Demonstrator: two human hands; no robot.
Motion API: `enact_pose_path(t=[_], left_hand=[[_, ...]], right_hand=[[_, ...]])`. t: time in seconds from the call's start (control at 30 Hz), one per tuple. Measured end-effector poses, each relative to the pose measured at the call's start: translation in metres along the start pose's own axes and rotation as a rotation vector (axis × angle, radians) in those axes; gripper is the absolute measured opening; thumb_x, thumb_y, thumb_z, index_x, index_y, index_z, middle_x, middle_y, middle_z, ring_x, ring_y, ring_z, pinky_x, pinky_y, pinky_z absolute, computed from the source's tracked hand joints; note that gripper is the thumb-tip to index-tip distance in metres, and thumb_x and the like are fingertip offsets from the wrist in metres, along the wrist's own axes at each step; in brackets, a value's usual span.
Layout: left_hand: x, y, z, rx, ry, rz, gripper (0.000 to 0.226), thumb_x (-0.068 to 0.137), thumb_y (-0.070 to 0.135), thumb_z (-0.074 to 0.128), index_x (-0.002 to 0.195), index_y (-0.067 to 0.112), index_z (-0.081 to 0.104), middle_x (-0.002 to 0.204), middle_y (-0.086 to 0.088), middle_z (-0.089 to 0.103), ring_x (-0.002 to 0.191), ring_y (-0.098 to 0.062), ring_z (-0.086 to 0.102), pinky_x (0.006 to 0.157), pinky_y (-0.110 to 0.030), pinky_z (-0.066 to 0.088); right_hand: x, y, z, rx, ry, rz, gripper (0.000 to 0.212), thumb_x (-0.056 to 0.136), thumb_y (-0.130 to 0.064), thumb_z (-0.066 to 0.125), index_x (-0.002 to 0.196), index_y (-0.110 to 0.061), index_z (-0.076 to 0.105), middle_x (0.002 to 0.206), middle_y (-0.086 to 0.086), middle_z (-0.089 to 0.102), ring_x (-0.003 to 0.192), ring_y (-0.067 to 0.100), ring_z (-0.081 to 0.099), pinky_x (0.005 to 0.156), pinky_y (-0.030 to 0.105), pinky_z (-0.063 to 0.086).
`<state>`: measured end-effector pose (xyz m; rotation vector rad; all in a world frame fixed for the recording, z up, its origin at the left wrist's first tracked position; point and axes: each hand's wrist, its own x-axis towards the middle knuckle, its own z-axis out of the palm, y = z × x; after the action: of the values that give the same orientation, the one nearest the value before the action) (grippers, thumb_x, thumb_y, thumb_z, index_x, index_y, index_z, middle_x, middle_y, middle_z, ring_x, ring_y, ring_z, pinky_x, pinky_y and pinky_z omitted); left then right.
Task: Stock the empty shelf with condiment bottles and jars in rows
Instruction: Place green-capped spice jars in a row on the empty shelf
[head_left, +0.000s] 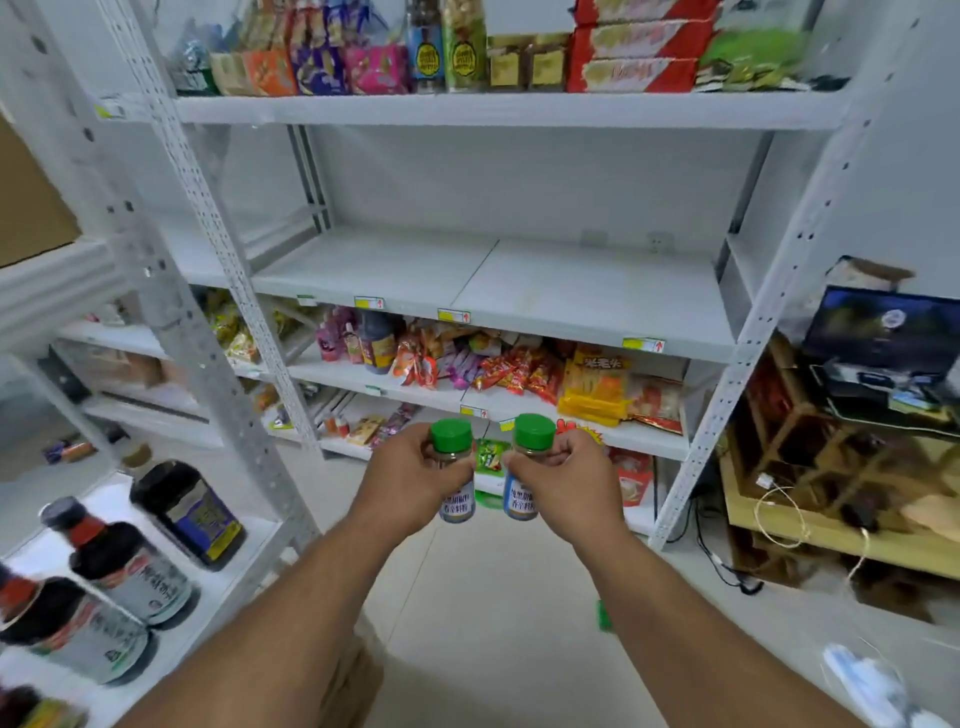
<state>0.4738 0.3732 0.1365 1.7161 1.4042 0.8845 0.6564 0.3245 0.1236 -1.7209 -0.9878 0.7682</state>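
Below empty shelf (488, 291) — left hand (410, 480), right hand (566, 483) gripping jars | snacks (519, 371) behind

The middle shelf (597, 296) is bare, with lots of open room above it. The top shelf (509, 106) makes a roof over that room. Grey posts (218, 228) stand at each side. Snack bags (519, 371) fill the shelf below.

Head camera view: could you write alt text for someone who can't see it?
Two hands, left and right, each hold a green-capped spice jar, left jar and right jar, upright before a bare white shelf. Snack packets fill the shelf below; dark sauce bottles stand at left.
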Motion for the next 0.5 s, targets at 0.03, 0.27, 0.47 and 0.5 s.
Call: enact_pose_path(t=[0.03, 0.27, 0.47, 0.5], left_hand=[[0.01, 0.003, 0.007, -0.001, -0.002, 0.002, 0.029, 0.08, 0.022, 0.085, 0.097, 0.034, 0.065, 0.089, 0.014, 0.071, 0.078, 0.007, 0.066, 0.069, -0.015, 0.052], [0.096, 0.002, 0.035, 0.021, -0.032, -0.005, 0.037, 0.078, 0.026, 0.085, 0.112, 0.021, 0.072, 0.095, 0.011, 0.075, 0.087, -0.004, 0.071, 0.082, -0.032, 0.06], [0.19, -0.006, 0.039, 0.051, -0.034, 0.034, 0.032, 0.08, 0.037, 0.082, 0.106, 0.026, 0.067, 0.089, 0.009, 0.071, 0.081, -0.007, 0.066, 0.07, -0.027, 0.053], [0.207, -0.008, 0.038, 0.057, -0.045, 0.039, 0.031, 0.081, 0.037, 0.082, 0.106, 0.027, 0.066, 0.09, 0.01, 0.071, 0.081, -0.006, 0.065, 0.068, -0.024, 0.051]], right_hand=[[0.01, 0.0, -0.005, 0.0, 0.005, 0.008, 0.04, 0.074, -0.042, 0.089, 0.083, -0.021, 0.056, 0.078, -0.003, 0.071, 0.076, 0.02, 0.07, 0.071, 0.045, 0.057], [0.086, 0.003, -0.003, -0.019, 0.069, 0.054, 0.042, 0.073, -0.043, 0.09, 0.088, -0.018, 0.06, 0.082, -0.005, 0.071, 0.075, 0.014, 0.069, 0.072, 0.042, 0.059], [0.166, -0.01, 0.02, -0.053, 0.127, 0.032, 0.043, 0.072, -0.044, 0.09, 0.085, -0.02, 0.057, 0.081, -0.005, 0.069, 0.072, 0.016, 0.066, 0.059, 0.033, 0.054], [0.181, -0.012, 0.025, -0.047, 0.133, 0.037, 0.042, 0.072, -0.043, 0.09, 0.084, -0.021, 0.056, 0.08, -0.006, 0.068, 0.072, 0.016, 0.065, 0.062, 0.034, 0.055]])
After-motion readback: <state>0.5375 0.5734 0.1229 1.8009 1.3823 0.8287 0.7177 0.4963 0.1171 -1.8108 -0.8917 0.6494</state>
